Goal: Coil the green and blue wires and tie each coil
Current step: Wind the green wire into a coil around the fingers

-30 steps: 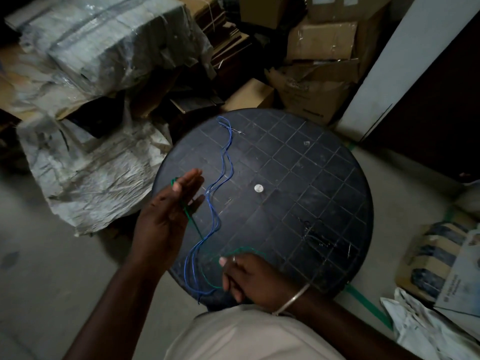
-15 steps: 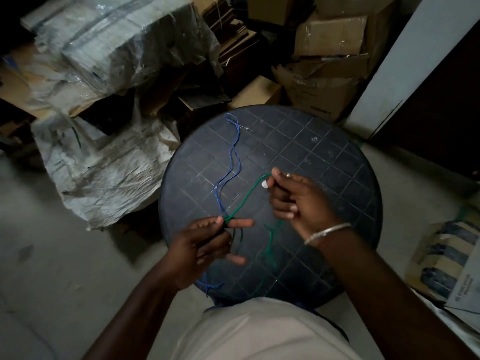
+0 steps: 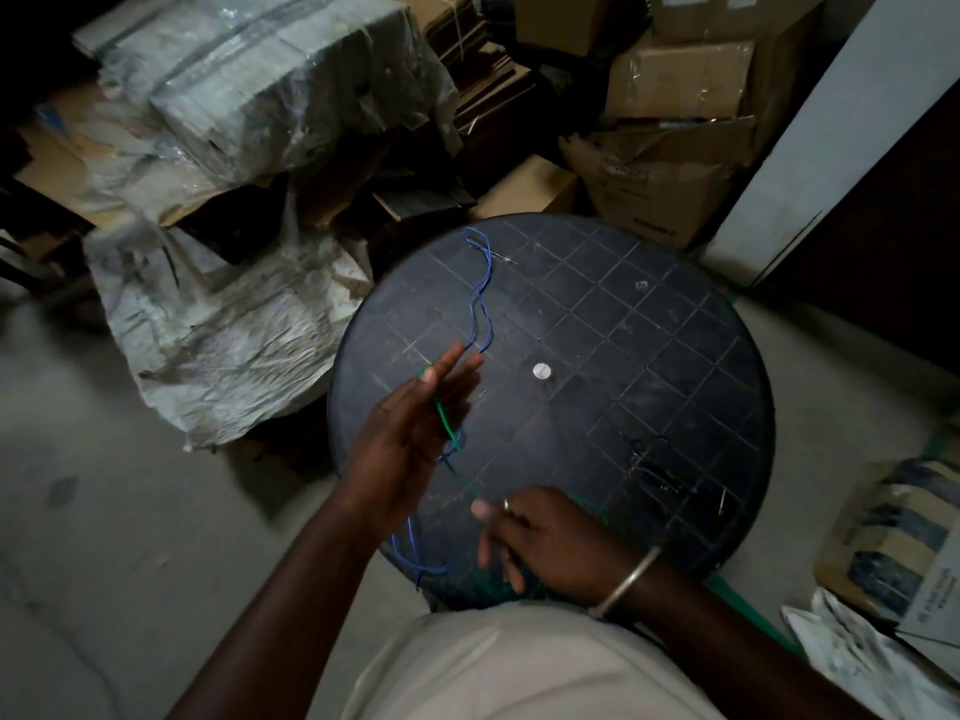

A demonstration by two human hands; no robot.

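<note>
Lower centre, over the round black gridded surface point(image 3: 649, 356), my left hand point(image 3: 410, 439) thumb-pins the thin green wire point(image 3: 444, 418) on straight fingers; right hand point(image 3: 550, 543) curls round its tail. Risk: the thin blue wire point(image 3: 480, 304) crossing beneath could snag into the coil, or the pin slips.

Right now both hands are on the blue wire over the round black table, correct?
No: the head view shows both on the green wire, the left hand pinching it under the thumb, the right hand holding it near the table's edge. The blue wire lies loose on the round black table.
</note>
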